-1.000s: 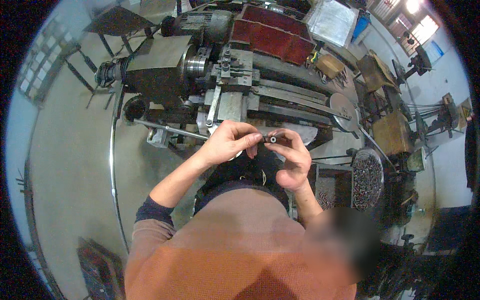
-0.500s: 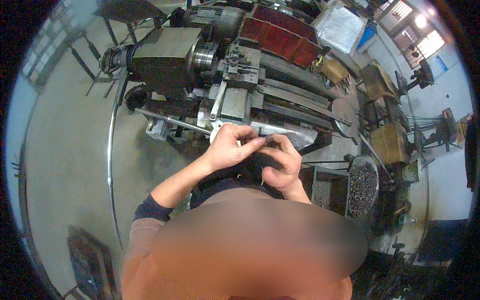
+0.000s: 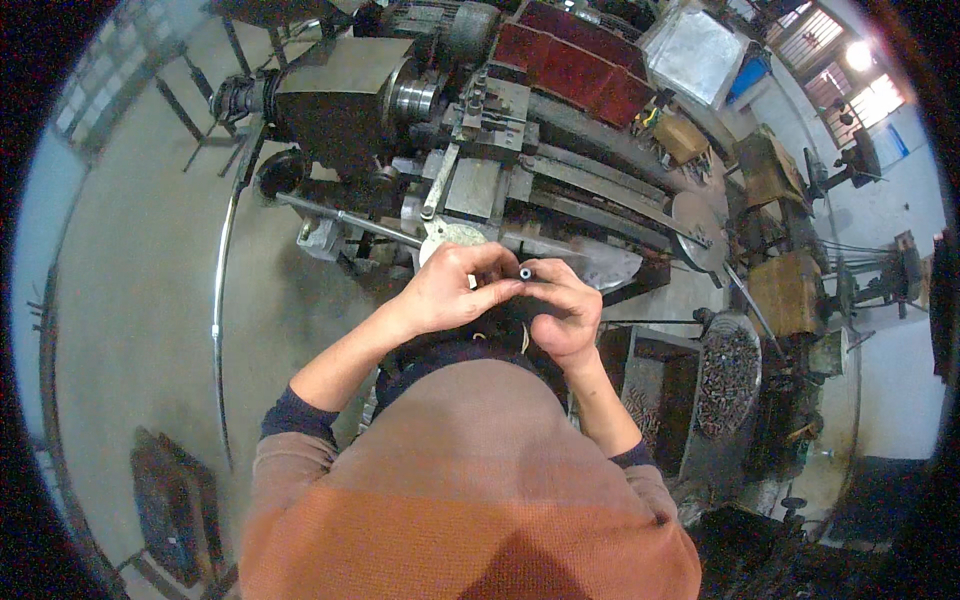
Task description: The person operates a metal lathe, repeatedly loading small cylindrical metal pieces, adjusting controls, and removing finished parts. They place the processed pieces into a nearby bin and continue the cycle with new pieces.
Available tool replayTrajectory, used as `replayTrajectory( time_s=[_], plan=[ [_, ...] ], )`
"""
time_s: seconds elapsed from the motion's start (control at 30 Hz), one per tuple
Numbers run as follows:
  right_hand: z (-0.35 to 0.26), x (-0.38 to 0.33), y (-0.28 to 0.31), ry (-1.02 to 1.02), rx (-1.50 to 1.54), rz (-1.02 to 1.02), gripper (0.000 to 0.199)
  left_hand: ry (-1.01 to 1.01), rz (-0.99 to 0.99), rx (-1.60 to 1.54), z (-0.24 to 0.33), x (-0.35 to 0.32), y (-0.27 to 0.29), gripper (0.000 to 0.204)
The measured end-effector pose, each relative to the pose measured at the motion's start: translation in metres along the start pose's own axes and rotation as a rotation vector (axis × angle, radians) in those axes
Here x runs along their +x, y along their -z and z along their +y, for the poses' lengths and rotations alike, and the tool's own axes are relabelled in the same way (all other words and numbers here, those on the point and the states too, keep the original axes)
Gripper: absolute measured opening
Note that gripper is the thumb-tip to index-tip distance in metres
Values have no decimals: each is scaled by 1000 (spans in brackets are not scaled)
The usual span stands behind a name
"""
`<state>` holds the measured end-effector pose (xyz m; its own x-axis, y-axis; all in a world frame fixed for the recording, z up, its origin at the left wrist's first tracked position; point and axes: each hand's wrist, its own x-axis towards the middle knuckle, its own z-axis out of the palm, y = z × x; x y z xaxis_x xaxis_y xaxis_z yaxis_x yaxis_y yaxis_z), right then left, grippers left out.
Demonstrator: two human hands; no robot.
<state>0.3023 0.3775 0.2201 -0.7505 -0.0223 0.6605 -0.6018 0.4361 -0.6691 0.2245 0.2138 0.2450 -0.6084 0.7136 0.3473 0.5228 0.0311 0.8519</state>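
Note:
A small dark metal piece with a hole in its end (image 3: 524,273) is pinched between the fingertips of both my hands, held in front of my chest. My left hand (image 3: 450,292) wraps over it from the left and my right hand (image 3: 563,310) grips it from the right. Just beyond my hands stands a grey metal lathe (image 3: 470,150) with its chuck (image 3: 412,98) at the left and a tool post (image 3: 480,105) on the carriage.
A long thin metal rod (image 3: 222,300) leans over the concrete floor at the left. A round bin of small metal parts (image 3: 730,380) and a dark box (image 3: 655,385) stand at my right. Wooden crates (image 3: 790,290) and more machines fill the right side.
My hands have stayed joined on the small piece, fingers shifting slightly around it. The view has tipped so the lathe sits higher in the picture.

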Motion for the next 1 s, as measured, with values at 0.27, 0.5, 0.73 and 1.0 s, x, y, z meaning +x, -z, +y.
replayTrajectory(
  time_s=[0.27,0.5,0.73,1.0],
  plan=[
    [24,8,2,-109,251,-64,49,275,-149,-284,-6,17,8,30],
    [36,1,3,-301,435,-31,56,362,-200,-494,-24,33,0,24],
    [51,2,1,-374,533,-7,61,441,-144,-520,-32,38,1,24],
    [57,17,0,-376,526,-81,63,508,-87,-579,-40,42,5,19]
  ],
)
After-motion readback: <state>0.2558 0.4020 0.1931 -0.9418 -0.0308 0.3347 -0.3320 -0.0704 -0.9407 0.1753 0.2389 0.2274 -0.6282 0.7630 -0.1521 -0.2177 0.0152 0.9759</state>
